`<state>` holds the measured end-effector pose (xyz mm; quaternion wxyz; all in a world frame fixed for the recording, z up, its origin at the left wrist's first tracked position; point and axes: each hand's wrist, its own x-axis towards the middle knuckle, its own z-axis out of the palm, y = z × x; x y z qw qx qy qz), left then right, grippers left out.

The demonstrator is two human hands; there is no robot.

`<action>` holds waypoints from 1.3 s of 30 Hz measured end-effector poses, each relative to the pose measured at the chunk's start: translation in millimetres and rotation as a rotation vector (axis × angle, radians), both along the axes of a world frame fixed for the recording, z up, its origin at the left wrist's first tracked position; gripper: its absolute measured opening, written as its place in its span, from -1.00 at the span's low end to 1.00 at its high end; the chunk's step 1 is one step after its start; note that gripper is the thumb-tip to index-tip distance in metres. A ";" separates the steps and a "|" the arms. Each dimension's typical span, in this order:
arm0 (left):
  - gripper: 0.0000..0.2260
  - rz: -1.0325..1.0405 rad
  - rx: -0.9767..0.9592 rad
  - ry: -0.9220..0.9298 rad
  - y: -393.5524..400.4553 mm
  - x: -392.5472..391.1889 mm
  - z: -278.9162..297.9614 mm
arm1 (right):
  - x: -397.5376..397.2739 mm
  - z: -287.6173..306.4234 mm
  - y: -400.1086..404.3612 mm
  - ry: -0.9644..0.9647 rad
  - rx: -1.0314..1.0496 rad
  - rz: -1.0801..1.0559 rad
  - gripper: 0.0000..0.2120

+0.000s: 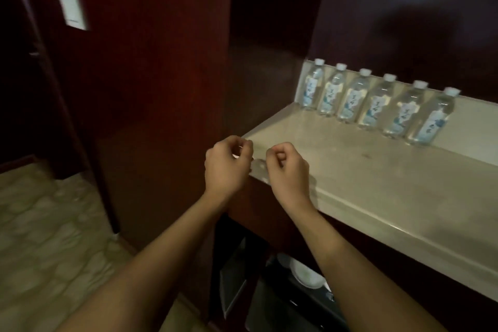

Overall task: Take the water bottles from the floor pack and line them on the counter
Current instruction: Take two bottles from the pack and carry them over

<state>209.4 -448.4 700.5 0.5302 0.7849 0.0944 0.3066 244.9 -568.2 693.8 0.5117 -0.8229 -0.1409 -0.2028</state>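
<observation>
Several clear water bottles (377, 105) with white caps and blue-and-white labels stand upright in a row along the back of the beige stone counter (390, 178). My left hand (226, 167) and my right hand (288, 172) hover close together at the counter's left front corner, well in front of the bottles. Both have curled fingers. A thin, crumpled piece of clear plastic wrap (259, 170) shows faintly between them, and both hands seem to pinch it. The floor pack is out of view.
A dark red wood panel (161, 75) with a white wall switch (72, 9) rises left of the counter. Under the counter an open shelf holds a white dish (307, 273) and dark items. Patterned carpet (40, 224) covers the floor at left.
</observation>
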 end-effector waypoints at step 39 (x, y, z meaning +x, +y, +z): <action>-0.89 0.513 -0.435 0.808 465.7 -236.7 -297.2 | -119.9 -336.3 485.4 0.955 -0.487 0.780 -0.84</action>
